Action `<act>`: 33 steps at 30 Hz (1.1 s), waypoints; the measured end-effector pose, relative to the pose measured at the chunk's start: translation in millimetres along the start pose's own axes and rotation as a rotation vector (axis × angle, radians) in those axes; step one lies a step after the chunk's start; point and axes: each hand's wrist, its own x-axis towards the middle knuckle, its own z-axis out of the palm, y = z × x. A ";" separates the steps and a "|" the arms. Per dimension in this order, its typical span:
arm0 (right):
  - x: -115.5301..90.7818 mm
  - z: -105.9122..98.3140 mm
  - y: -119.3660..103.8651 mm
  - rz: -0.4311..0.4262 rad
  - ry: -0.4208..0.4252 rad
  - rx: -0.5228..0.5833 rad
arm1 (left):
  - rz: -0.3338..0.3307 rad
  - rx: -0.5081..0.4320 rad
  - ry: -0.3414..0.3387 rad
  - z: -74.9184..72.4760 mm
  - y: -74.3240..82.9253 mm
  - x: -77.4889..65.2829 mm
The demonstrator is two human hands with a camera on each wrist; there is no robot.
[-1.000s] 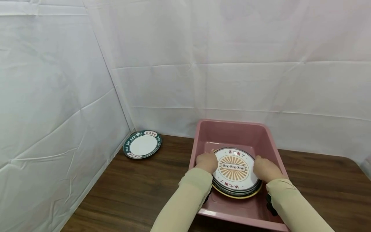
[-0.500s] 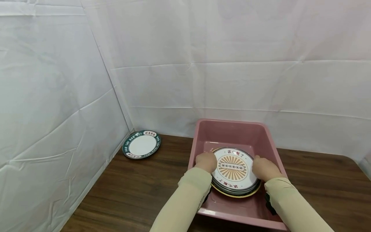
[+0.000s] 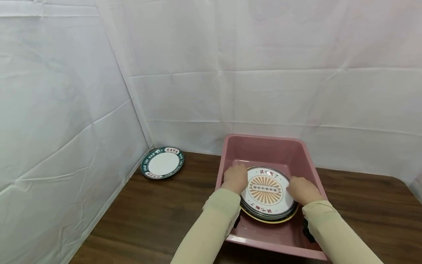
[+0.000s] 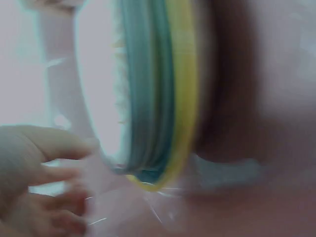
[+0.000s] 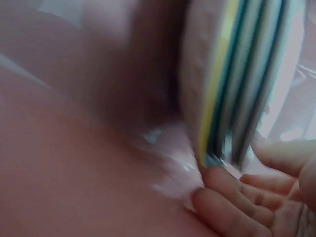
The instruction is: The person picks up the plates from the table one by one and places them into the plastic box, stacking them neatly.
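A stack of several plates (image 3: 267,218) sits inside a pink plastic basin (image 3: 265,148). Its top plate (image 3: 265,190) is white with an orange sunburst and red lettering; the lowest rim is yellow. My left hand (image 3: 235,178) is at the stack's left side, its fingers (image 4: 61,197) loosely bent and apart from the rims, the thumb tip close to the top plate's edge. On the opposite side my right hand (image 3: 304,190) holds the stack's edge, thumb (image 5: 279,155) by the top rim and fingers (image 5: 222,190) at the lower rim. Both wrist views are blurred.
A single plate (image 3: 162,163) with a green rim and white centre lies at the table's back left corner. The dark wooden table (image 3: 158,216) extends on both sides of the basin. White cloth (image 3: 280,88) hangs behind and at the left.
My left hand has shifted slightly forward along the stack's left edge, and its fingers look looser. The right hand, the plates and the basin stay nearly where they were.
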 end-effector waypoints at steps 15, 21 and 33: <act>-81.1 -77.3 60.3 -0.007 0.142 0.126 | -0.346 -0.882 0.260 -82.8 -185.4 -28.2; -128.9 -39.7 91.0 0.083 0.459 0.074 | -0.631 -0.857 0.403 -35.3 -264.6 -53.5; -157.9 9.2 85.1 0.132 0.333 0.554 | -0.859 -1.192 0.272 33.2 -297.2 -49.9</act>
